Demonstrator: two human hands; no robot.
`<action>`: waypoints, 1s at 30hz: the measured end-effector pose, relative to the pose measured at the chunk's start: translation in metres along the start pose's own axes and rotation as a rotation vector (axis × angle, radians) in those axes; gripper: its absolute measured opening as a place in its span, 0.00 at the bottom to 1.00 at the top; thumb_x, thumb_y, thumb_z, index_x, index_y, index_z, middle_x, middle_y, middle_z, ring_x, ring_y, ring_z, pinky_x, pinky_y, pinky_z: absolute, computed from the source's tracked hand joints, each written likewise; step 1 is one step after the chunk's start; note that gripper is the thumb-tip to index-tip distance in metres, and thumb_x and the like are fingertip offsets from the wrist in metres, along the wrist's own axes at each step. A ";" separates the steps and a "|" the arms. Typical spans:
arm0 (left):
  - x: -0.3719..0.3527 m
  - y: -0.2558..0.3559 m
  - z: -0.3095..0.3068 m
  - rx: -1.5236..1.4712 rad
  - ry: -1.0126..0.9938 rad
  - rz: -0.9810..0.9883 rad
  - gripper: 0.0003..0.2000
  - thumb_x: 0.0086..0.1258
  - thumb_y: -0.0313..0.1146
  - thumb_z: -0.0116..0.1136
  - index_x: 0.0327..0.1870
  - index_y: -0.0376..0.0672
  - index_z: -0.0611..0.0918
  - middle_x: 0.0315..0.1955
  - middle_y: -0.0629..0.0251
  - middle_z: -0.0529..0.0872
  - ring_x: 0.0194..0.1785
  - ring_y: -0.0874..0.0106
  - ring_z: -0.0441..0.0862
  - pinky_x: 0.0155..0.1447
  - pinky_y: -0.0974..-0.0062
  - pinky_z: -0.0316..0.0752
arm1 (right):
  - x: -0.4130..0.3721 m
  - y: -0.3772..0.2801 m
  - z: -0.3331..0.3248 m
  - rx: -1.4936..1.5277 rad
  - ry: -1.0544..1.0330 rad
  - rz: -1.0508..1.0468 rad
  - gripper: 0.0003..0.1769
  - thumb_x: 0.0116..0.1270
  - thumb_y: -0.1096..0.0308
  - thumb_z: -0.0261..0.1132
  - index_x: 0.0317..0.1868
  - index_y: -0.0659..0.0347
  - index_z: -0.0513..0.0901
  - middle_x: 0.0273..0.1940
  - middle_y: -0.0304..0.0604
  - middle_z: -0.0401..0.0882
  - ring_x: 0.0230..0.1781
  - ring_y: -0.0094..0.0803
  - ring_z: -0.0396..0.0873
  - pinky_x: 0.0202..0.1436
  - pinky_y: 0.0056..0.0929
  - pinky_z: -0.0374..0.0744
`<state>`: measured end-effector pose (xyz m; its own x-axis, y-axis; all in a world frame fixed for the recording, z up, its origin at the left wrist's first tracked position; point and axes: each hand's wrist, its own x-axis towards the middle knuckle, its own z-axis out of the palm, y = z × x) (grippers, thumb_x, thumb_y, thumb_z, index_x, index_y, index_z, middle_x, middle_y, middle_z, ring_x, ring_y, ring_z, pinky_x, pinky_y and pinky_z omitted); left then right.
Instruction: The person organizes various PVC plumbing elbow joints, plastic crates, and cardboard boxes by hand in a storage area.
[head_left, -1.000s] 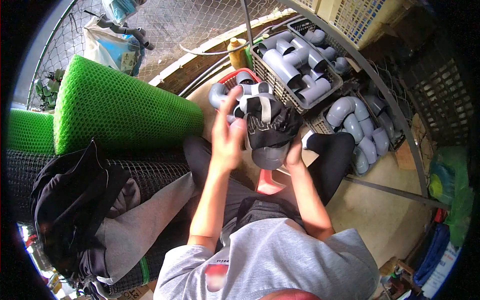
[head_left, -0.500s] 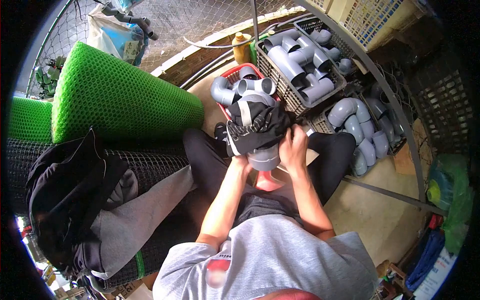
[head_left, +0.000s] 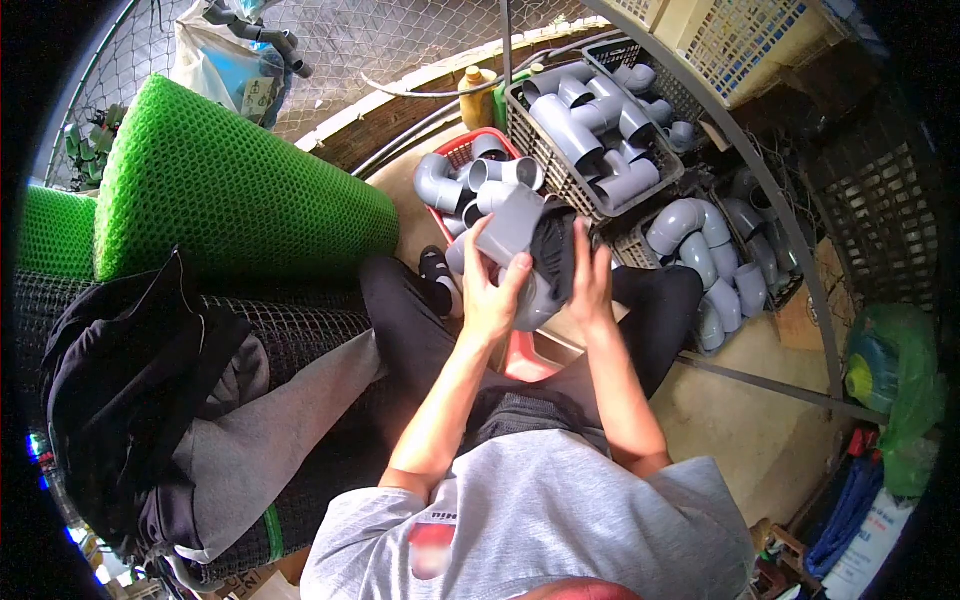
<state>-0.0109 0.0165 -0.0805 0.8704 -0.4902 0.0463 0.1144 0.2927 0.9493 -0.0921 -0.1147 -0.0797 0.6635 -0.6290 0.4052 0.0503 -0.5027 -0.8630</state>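
A grey plastic pipe fitting (head_left: pixel 512 222) is held tilted in front of my lap. My left hand (head_left: pixel 494 303) is closed round its left side, the thumb lying on its face. On the fitting's right side, a bunched black cloth (head_left: pixel 553 250) is pressed by my right hand (head_left: pixel 592 278), whose fingers curve over the cloth. The far end of the fitting is partly hidden by the cloth. Just beyond my hands stands a red basket (head_left: pixel 432 212) with several grey pipe fittings (head_left: pixel 440 180) in it.
Dark plastic crates (head_left: pixel 590 205) of grey fittings stand ahead on the right. A roll of green mesh (head_left: pixel 250 190) lies to the left, with a dark jacket (head_left: pixel 120 370) nearer me. A metal frame bar (head_left: pixel 755 150) curves along the right. A reddish stool (head_left: pixel 525 362) is between my legs.
The black cloth, earlier spread over the fitting, is now bunched at its right side. The fitting has turned, showing its grey face. My left hand has moved up its left side.
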 end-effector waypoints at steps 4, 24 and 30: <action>0.004 0.029 -0.013 0.272 -0.076 0.088 0.44 0.67 0.40 0.76 0.81 0.43 0.62 0.66 0.45 0.79 0.69 0.57 0.80 0.74 0.58 0.75 | -0.006 0.009 0.005 -0.193 -0.074 -0.245 0.40 0.78 0.61 0.64 0.83 0.66 0.60 0.71 0.68 0.69 0.68 0.61 0.74 0.71 0.52 0.73; 0.027 0.044 -0.030 0.090 0.117 0.113 0.31 0.85 0.50 0.52 0.77 0.35 0.67 0.66 0.55 0.79 0.67 0.65 0.77 0.72 0.64 0.71 | -0.045 -0.036 0.028 0.154 -0.307 -0.018 0.27 0.84 0.66 0.47 0.74 0.79 0.64 0.72 0.71 0.68 0.75 0.62 0.66 0.81 0.53 0.59; -0.005 0.088 0.004 0.507 -0.088 0.243 0.52 0.62 0.45 0.80 0.82 0.39 0.58 0.63 0.40 0.83 0.64 0.54 0.85 0.70 0.58 0.77 | -0.003 -0.015 -0.010 -0.472 0.043 -0.571 0.32 0.79 0.64 0.62 0.75 0.77 0.67 0.63 0.62 0.76 0.59 0.55 0.78 0.66 0.50 0.74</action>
<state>-0.0066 0.0415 0.0041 0.7976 -0.5306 0.2867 -0.3468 -0.0146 0.9378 -0.1021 -0.1115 -0.0654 0.5997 -0.2114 0.7718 0.0459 -0.9538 -0.2969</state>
